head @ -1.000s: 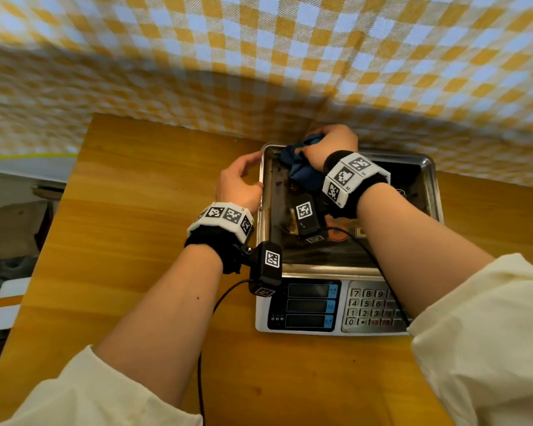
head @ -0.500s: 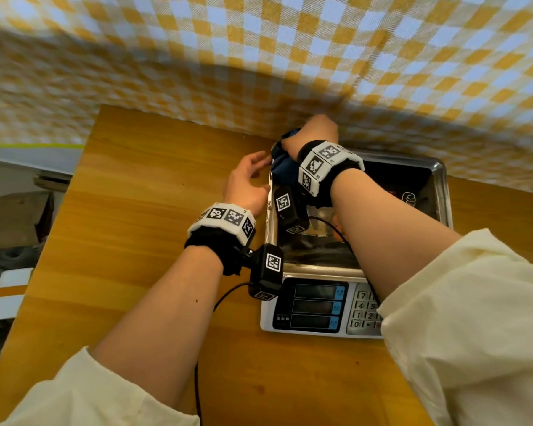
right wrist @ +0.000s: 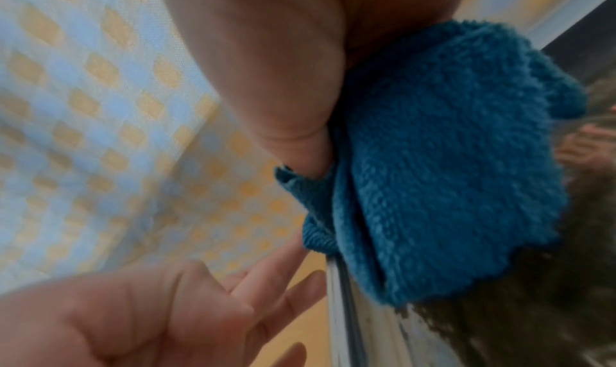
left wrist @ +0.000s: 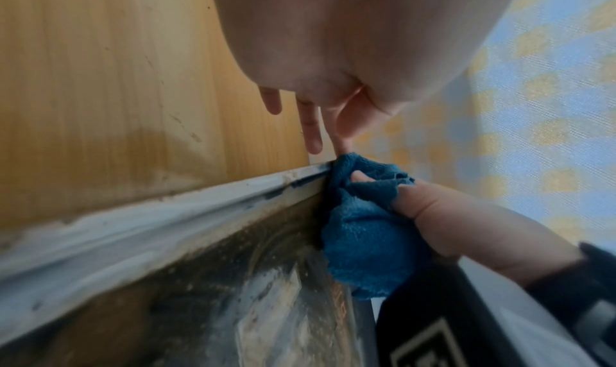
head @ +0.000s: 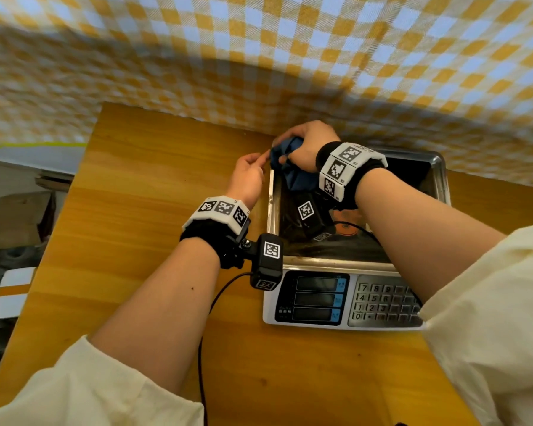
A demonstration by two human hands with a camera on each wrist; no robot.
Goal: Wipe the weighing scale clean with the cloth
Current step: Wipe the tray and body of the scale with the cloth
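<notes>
The weighing scale [head: 317,298] stands on the wooden table with a steel tray [head: 440,170] on top, its pan dirty and dark. My right hand [head: 305,146] grips a bunched blue cloth [head: 293,176] at the tray's far left corner. In the left wrist view the cloth [left wrist: 363,241] covers the corner of the tray rim [left wrist: 166,206]. My left hand [head: 248,176] sits just left of the tray with its fingers out straight, one fingertip touching the cloth. From the right wrist the cloth [right wrist: 450,162] lies under the palm, and the left hand [right wrist: 166,307] is open beside the rim.
The wooden table [head: 136,210] extends left and toward me from the scale. A yellow and white checked fabric [head: 259,56] hangs right behind the table's far edge. The scale's displays and keypad [head: 382,302] face me. A black cable [head: 216,302] runs down from my left wrist.
My right hand has carried the cloth from the back of the pan to its far left corner. My left hand has shifted slightly forward along the tray's left side.
</notes>
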